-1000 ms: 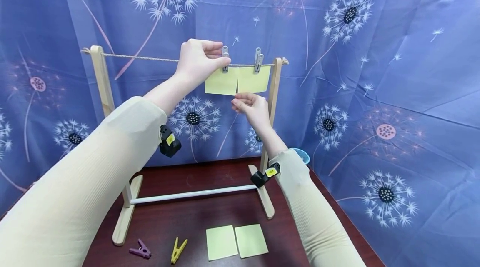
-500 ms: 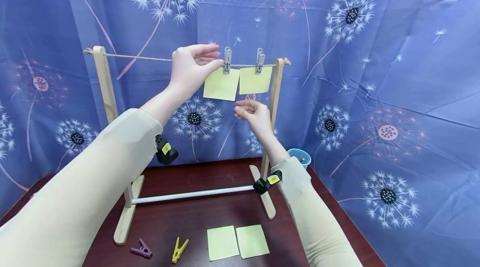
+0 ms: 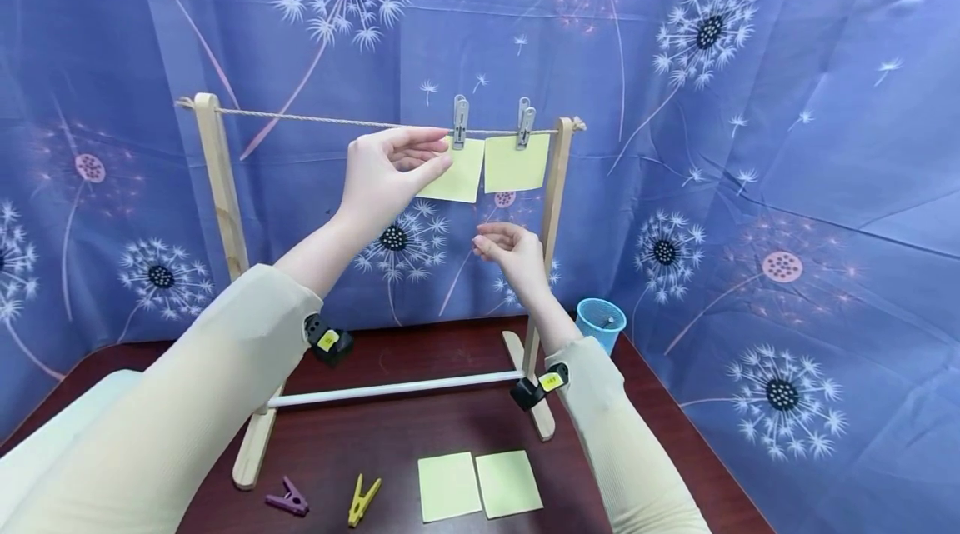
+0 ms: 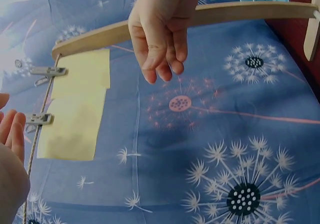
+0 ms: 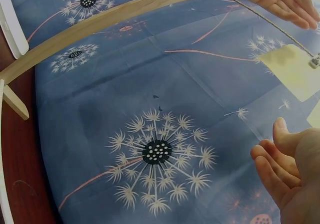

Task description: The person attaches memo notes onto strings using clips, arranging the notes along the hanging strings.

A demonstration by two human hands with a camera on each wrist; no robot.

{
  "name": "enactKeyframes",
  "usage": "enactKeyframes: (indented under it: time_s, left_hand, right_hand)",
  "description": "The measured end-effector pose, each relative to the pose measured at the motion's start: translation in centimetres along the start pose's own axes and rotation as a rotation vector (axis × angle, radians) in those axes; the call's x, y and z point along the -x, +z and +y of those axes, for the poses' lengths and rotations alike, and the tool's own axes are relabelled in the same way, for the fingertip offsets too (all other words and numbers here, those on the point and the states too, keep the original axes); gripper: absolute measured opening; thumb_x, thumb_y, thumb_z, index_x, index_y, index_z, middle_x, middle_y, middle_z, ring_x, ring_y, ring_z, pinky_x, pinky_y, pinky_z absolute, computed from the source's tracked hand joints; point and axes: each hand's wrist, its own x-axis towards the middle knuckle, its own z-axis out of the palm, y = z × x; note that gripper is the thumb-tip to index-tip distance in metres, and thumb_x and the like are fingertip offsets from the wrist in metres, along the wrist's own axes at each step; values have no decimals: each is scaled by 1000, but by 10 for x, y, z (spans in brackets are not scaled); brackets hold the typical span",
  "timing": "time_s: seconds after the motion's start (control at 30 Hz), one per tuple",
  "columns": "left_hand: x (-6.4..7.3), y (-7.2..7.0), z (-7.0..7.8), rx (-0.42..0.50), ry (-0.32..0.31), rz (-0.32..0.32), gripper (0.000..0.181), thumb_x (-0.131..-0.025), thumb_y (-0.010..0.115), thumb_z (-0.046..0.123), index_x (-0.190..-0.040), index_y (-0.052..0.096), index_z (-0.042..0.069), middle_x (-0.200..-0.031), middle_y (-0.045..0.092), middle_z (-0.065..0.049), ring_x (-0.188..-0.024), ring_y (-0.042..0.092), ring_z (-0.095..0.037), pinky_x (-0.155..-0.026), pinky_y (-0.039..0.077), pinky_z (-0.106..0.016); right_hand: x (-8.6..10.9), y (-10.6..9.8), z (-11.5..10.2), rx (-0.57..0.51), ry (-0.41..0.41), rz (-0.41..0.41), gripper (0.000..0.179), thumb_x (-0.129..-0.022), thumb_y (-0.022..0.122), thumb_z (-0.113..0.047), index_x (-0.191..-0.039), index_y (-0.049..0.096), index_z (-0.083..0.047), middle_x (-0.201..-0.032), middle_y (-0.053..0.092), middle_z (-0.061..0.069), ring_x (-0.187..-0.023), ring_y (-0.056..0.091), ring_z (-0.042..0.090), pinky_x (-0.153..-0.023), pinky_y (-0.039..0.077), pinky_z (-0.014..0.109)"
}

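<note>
Two yellow paper notes hang from a rope point(image 3: 307, 117), each held by a grey metal clip. My left hand point(image 3: 382, 176) is in front of the left note point(image 3: 463, 176), covering part of it, just below its clip point(image 3: 461, 124). Its fingers are relaxed and hold nothing; the left wrist view shows only its fingers and edge. My right hand point(image 3: 517, 257), lower down, has loosely bent fingers with nothing between them. Above it hang the right note point(image 3: 516, 164) and its clip point(image 3: 526, 124). In the right wrist view, the left note point(image 5: 290, 72) is apart from both hands.
A wooden stand point(image 3: 222, 184) carries the rope, with a white bar point(image 3: 397, 389) across its base. On the dark red table lie two more notes point(image 3: 448, 487), a purple clothespin point(image 3: 288, 498) and a yellow clothespin point(image 3: 363, 502). A blue basket point(image 3: 600, 321) stands behind the right arm.
My left hand has let go of the left clip and moved down and slightly left. The right hand has dropped away from the notes. Both notes stay hanging.
</note>
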Motion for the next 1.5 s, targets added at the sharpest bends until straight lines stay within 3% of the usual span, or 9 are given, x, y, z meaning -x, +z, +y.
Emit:
enactKeyframes:
  time_s: [0.2,0.27,0.4,0.5,0.77,0.93,1.17,1.37,1.5]
  left_hand:
    - [20,-2,-7,15,-8,-5,29,-85,75,9,-113,72,0,-101,75,-16,-77,66,6,-76,55,-18]
    - [29,-2,-12,-1,-17,-15,29,-85,75,9,-113,72,0,-100,75,-15,-77,67,4,-75,55,-18]
    - [46,-2,-24,-47,-51,-55,30,-85,75,12,-113,72,1,-100,75,-14,-82,72,-14,-75,55,-19]
    - [59,-3,-31,-77,-90,-93,31,-85,76,13,-114,72,3,-98,75,-13,-84,73,-24,-74,55,-21]
    - [93,-13,-58,-64,-254,-144,31,-85,77,18,-114,73,8,-97,76,-11,-82,72,-14,-72,54,-21]
    - [119,-24,-79,-39,-351,-172,34,-85,77,21,-116,72,9,-101,75,-12,-83,69,-4,-77,53,-21]
    - [159,-41,-104,-19,-436,-148,36,-87,75,19,-119,69,3,-105,73,-17,-84,66,4,-76,52,-17]
    - [193,-43,-120,9,-503,-148,38,-86,75,15,-119,67,-1,-105,73,-20,-86,65,5,-76,52,-17]
    - [213,-40,-128,36,-590,-186,40,-86,75,16,-121,66,-2,-109,72,-21,-89,66,4,-79,51,-18]
  right_hand:
    - [12,0,14,-42,49,21,28,-91,66,-4,-114,64,13,-101,68,33,-71,68,5,-70,56,19]
    - [17,0,21,-42,66,26,27,-91,66,-4,-113,65,11,-100,69,31,-71,68,5,-69,56,19]
    - [28,1,36,-54,96,28,25,-90,67,-3,-112,65,11,-93,72,24,-71,69,7,-69,56,21]
    - [38,3,48,-45,124,20,26,-90,67,-2,-112,65,10,-91,73,20,-73,69,8,-71,56,22]
    - [64,9,73,-59,195,-22,28,-88,68,0,-114,64,10,-95,73,20,-74,66,4,-74,56,22]
    - [80,3,87,15,231,-114,35,-89,70,-5,-122,63,4,-108,70,22,-88,67,8,-80,52,22]
    - [98,-7,105,41,245,-298,45,-91,68,-8,-131,54,6,-122,63,29,-110,64,32,-86,53,28]
    - [111,-14,119,78,235,-433,46,-89,70,-10,-130,55,6,-123,62,28,-114,61,39,-90,53,30]
    - [122,-18,127,83,263,-512,49,-89,71,-12,-130,54,8,-125,59,31,-116,58,44,-91,52,28]
